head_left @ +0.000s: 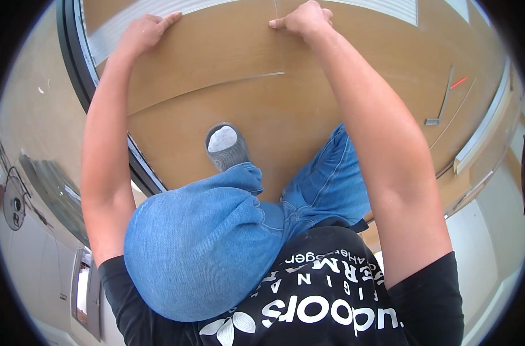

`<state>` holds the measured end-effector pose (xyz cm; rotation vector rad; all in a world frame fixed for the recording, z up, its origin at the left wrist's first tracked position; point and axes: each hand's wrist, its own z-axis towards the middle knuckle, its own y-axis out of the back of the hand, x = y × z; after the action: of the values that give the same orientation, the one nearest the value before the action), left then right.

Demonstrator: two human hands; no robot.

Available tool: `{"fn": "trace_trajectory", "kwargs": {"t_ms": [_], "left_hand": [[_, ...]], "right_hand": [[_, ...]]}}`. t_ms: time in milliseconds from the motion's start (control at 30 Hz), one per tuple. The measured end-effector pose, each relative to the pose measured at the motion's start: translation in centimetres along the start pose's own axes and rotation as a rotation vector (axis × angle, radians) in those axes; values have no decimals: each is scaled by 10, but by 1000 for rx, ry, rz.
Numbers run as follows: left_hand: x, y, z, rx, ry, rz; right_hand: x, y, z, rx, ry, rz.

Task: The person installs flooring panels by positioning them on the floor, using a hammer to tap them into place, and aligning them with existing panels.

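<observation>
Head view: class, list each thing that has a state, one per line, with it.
Brown board, lying flat
Left hand, thumb out, at the board's far edge
Right hand, thumb out, on or just above the board
L-shaped tool, lying flat
Red stick, lying beside the tool
Grey slipper, worn over a white sock

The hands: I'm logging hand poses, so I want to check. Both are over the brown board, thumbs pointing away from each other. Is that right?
Not quite: in the head view the left hand and right hand are over the brown board, but their thumbs point toward each other.
</observation>
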<state>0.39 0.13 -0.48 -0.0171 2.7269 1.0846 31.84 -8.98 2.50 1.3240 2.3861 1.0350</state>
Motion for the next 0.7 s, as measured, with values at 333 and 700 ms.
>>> {"fn": "trace_trajectory", "kwargs": {"t_ms": [333,700], "left_hand": [[-5,-2,-8,-55,-1,-3],[7,-11,-22,-73,72,-24]], "right_hand": [[-3,-5,9,84,8,-63],[2,-20,31,215,176,-310]]}}
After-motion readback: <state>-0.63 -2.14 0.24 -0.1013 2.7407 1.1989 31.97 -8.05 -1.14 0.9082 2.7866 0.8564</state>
